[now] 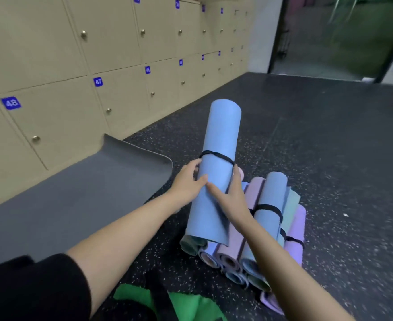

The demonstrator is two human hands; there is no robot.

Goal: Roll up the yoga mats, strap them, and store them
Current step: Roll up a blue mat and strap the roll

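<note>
A rolled blue yoga mat (pixel 218 144) with a black strap (pixel 216 155) around its middle lies tilted on a pile of rolled mats (pixel 272 228), its far end raised. My left hand (pixel 187 181) grips its left side just below the strap. My right hand (pixel 233 195) grips its right side, fingers curled round the roll. The pile holds several strapped rolls in pink, blue, green and purple. A grey mat (pixel 75 193) lies unrolled on the floor to the left, its far corner curling up.
Beige numbered lockers (pixel 58 72) line the wall on the left. The floor (pixel 318 140) is dark speckled rubber. A green cloth with a black band (pixel 167 302) lies near my feet. A glass doorway (pixel 334 38) stands at the far right.
</note>
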